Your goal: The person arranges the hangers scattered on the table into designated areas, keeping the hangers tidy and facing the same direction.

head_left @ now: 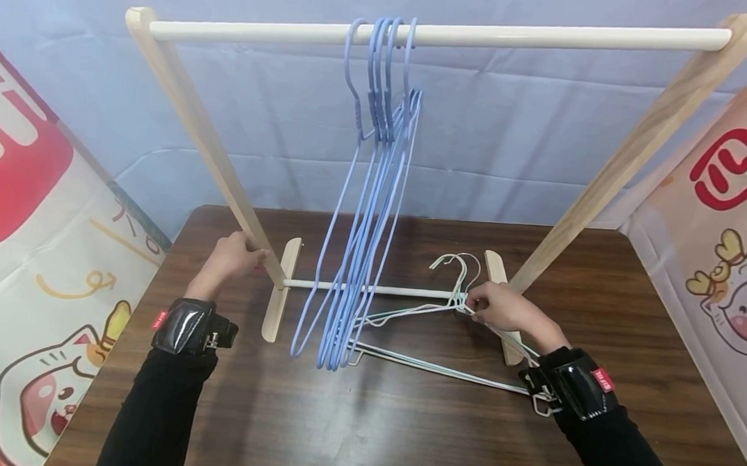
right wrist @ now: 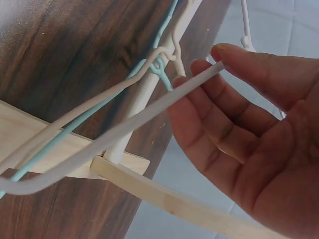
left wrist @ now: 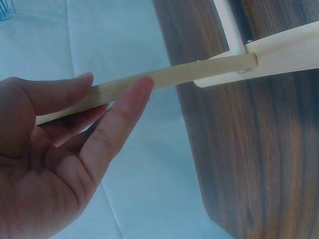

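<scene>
My left hand [head_left: 230,256] holds the left wooden post [left wrist: 204,70] of a clothes rack low down, thumb on one side and fingers on the other. With thumb and fingertips, my right hand [head_left: 512,312] pinches the sloping arm of a white hanger [right wrist: 124,122] near its neck. A mint-green hanger [right wrist: 65,133] and another pale hanger lie alongside it, their hooks grouped just left of the right hand in the head view. Several blue hangers [head_left: 332,231] hang bunched near the middle of the rack's white top bar [head_left: 545,37].
The rack stands on a dark brown wooden table [head_left: 265,409]. Its right post [head_left: 634,147] rises behind the right hand, and a white lower bar [head_left: 308,284] joins the wooden feet. A pale blue cloth [head_left: 541,129] hangs behind, with printed panels at both sides.
</scene>
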The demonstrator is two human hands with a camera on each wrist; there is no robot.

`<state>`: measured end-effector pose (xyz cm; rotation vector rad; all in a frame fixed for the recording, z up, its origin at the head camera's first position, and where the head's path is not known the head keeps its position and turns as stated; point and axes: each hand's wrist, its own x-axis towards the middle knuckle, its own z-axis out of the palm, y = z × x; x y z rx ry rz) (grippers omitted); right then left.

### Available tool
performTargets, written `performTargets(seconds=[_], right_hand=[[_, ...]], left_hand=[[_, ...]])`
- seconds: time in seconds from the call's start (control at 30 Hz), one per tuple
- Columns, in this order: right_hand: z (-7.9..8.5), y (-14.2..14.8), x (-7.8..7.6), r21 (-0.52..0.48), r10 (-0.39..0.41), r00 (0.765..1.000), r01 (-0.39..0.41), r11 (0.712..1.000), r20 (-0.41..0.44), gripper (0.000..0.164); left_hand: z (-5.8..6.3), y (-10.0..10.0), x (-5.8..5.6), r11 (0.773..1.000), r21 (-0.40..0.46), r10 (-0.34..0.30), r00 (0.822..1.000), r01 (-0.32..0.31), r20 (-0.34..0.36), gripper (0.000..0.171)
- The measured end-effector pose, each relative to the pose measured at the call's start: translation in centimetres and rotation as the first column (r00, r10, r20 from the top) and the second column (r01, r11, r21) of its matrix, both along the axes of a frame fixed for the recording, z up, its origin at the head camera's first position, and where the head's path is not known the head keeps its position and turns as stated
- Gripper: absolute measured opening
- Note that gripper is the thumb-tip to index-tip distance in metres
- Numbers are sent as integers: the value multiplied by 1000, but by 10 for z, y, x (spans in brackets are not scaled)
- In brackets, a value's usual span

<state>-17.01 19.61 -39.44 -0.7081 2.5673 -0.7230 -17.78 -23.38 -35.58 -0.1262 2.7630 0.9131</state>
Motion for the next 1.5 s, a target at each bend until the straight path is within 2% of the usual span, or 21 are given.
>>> performTargets(seconds=[0.47,0.7,1.1,1.3,1.5], right_hand=[[14,3,7,-79,103,994,-101,992,28,18],[21,3,8,-79,115,989,-108,991,91,24],[37,1,9,-7,176,984,-176,984,-13,23],[47,0,11,7,137,991,-137,991,12,27],[54,1,12,35,144,989,-143,989,-28,27]], left_hand=[[-2,-2,-2,1000,4,2,1000,-2,3,31],[-1,0,-2,1000,0,-3,1000,3,8,32],[0,0,-1,1000,0,1,1000,-1,5,29],[1,0,-1,1000,-4,-3,1000,3,10,29],[1,0,-1,1000,-3,-5,1000,5,9,28]])
